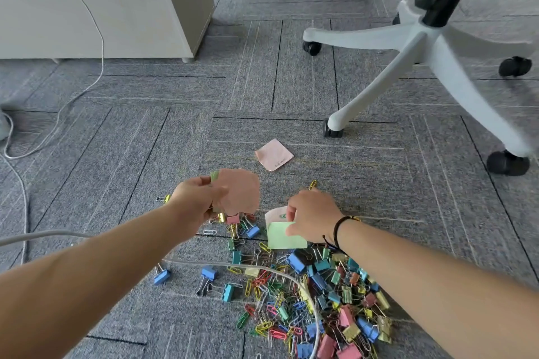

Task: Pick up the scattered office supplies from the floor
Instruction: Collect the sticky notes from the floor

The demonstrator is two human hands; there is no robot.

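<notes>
Gathering sticky notes first: our left hand (196, 200) grips a pink note (239, 191), our right hand (311, 217) pinches a green note (281, 237); the pink pad (274, 154) beyond likely comes next.

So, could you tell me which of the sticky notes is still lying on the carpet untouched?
The pink sticky note lying alone near the chair's caster. The left hand holds another pink note, and the right hand pinches the green note.

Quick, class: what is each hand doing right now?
Left hand: holds pink notes.
Right hand: pinches a green note.
</notes>
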